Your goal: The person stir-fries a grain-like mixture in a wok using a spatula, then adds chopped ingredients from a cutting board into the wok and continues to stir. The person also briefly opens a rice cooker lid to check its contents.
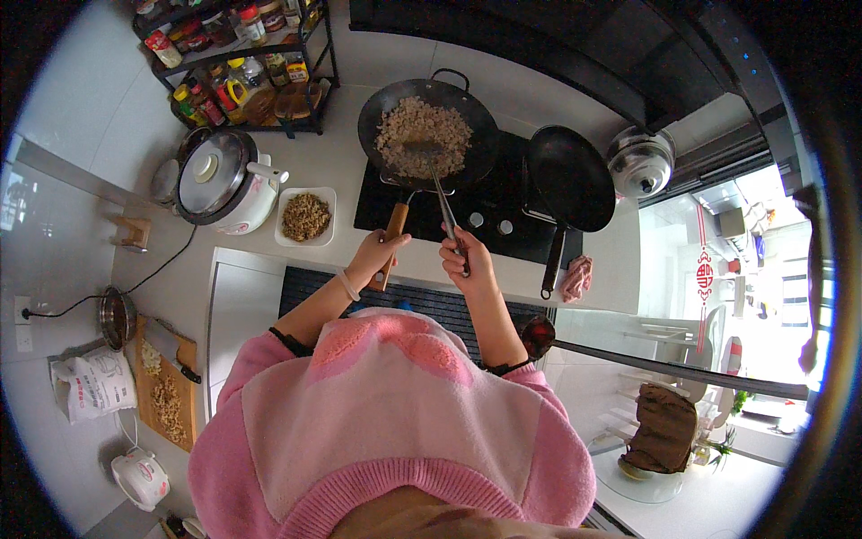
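Note:
A black wok (481, 148) stands on the left side of the black cooktop (448, 212), with browned minced meat (421, 128) spread inside it. My left hand (376, 257) grips the wok's wooden handle (396, 222). In my right hand (468, 259) is the handle of a metal spatula (441, 188), whose blade rests in the meat. To the right of the wok, an empty black frying pan (571, 176) sits on the cooktop, its handle pointing towards me. Left of the cooktop, a square white dish (305, 217) holds a chopped brown food.
An electric cooker (225, 182) with a glass lid stands at the left, below a black rack (236, 60) of bottles. A cleaver (172, 352) lies on a wooden board (188, 421) with chopped food. Right are a pink cloth (577, 278) and a lidded steel pot (641, 162).

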{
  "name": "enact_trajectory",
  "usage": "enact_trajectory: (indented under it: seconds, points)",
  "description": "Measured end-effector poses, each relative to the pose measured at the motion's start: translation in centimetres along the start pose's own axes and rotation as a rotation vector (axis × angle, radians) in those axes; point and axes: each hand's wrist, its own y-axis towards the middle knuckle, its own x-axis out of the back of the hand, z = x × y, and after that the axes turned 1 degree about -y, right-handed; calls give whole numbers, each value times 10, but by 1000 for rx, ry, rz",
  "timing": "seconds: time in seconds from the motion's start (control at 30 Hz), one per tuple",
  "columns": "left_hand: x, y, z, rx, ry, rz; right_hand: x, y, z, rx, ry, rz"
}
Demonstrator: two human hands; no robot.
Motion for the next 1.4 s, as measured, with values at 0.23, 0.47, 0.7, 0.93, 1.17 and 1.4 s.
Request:
enact_trajectory:
  seconds: [0.23,0.47,0.7,0.93,1.17,1.4]
  points:
    - [1,-4,-6,20,-53,34,6,3,-1,-16,85,51]
    - [1,-1,-2,1,-44,35,11,6,-2,-21,82,73]
    - [1,1,2,-18,-26,23,7,4,-2,-19,70,66]
    - [0,-2,-1,-18,-21,20,5,2,-2,-9,60,50]
    - [3,7,12,-41,-34,32,2,1,-3,8,39,41]
    - [1,2,4,-13,-7,26,6,3,-2,-1,43,42]
